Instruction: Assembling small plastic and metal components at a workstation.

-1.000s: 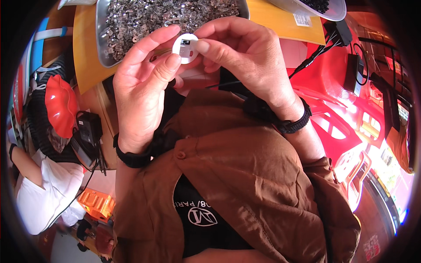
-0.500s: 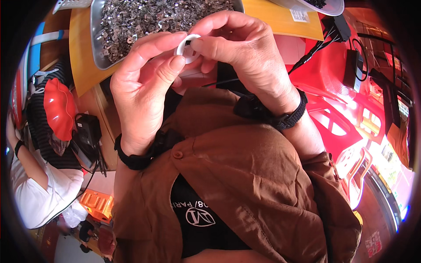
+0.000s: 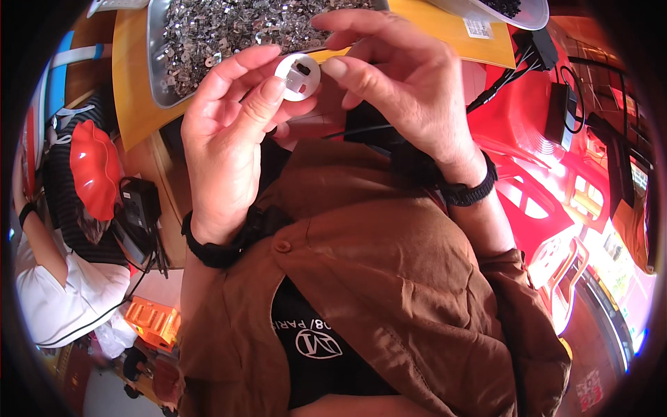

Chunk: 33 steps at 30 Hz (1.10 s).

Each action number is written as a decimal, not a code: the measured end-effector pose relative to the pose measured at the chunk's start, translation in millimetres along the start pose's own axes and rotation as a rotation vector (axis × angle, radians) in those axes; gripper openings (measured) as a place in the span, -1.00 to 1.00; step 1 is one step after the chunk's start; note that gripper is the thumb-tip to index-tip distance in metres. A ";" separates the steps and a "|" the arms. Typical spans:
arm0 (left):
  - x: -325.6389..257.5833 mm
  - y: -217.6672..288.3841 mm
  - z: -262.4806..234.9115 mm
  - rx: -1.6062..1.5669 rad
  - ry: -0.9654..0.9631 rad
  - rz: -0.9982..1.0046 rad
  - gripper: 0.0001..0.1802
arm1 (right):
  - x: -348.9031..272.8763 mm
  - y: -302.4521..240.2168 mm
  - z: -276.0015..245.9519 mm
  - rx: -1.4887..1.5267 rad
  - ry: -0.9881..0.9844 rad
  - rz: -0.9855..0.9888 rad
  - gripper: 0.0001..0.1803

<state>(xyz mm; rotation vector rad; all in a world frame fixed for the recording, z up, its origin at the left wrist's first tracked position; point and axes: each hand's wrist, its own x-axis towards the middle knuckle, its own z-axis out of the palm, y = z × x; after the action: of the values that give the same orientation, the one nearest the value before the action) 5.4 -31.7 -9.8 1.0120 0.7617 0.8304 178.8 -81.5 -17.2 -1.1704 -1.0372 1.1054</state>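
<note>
Between thumb and fingers, my left hand (image 3: 233, 125) grips a small round white plastic part (image 3: 290, 78) by its left edge. Its round face shows, with a dark piece and a small reddish spot in it. My right hand (image 3: 410, 83) is just right of the part, its fingers spread and nothing visible in them; the thumb tip comes close to the part's rim. Beyond both hands lies a metal tray (image 3: 154, 62) heaped with small shiny metal pieces (image 3: 222, 35).
The tray stands on a yellow board (image 3: 132, 83). A clear tub (image 3: 531, 15) of dark bits is at the upper right, near black cables (image 3: 511, 76). Red plastic chairs (image 3: 514, 125) stand right. At left are a red wavy-edged dish (image 3: 94, 170), a black adapter (image 3: 141, 201) and another person's sleeve (image 3: 90, 288).
My right hand has let go of the white part and moved right, its fingers opening. The part has turned in my left hand and now shows its face.
</note>
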 end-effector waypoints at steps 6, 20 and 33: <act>-3.1 0.4 -5.1 -0.020 -0.032 -0.077 -0.79 | 1.1 -16.6 5.8 -0.647 -0.013 -0.405 -0.69; -4.6 2.7 -5.9 0.091 -0.056 -0.092 -0.79 | 1.5 -4.1 0.9 -0.728 -0.005 -0.581 -0.78; -0.1 -5.3 -3.9 -0.040 -0.091 -0.069 -0.82 | 6.4 0.4 3.1 -0.473 0.018 -0.344 -0.85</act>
<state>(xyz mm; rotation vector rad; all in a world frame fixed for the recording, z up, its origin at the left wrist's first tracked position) 3.3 -31.8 -16.0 0.9761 0.6958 0.7322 176.8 -74.6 -17.0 -1.2999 -1.4720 0.5923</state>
